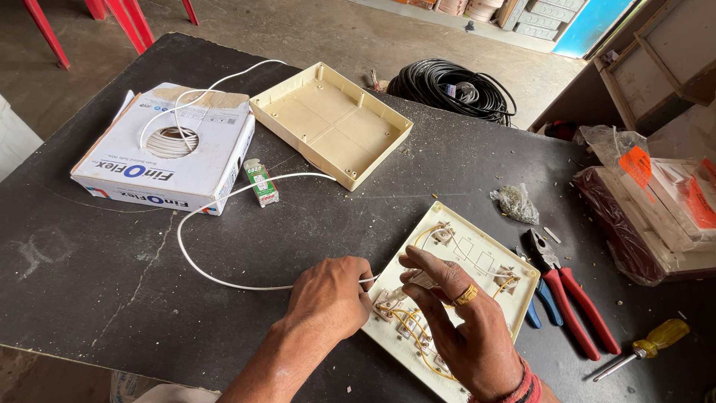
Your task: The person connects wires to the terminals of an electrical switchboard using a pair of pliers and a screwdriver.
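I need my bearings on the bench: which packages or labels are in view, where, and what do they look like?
Wire box: far left, flat, white with blue print, white wire coming out.
Small carton: right of it, green and white.
Plastic-wrapped packs: right edge, orange labels.
Clear bag: centre right, small and crumpled.

Matt, dusty black table point(112, 283), scratched and strewn with crumbs; cream plastic tray point(332, 123) and plate point(488, 257), smooth with a dull sheen; glossy white plastic sheath on the wire point(195, 263), yellow sheath on the leads point(418, 339). Printed white cardboard box point(160, 153), torn open to raw brown paper at the top; shiny black rubbery cable point(451, 89); crinkled clear plastic bag point(514, 203). Dark dull steel pliers point(556, 280) with glossy red plastic grips, bright metal screwdriver point(645, 347) with a translucent yellow plastic handle, polished gold ring point(466, 295), red cloth band point(522, 388).
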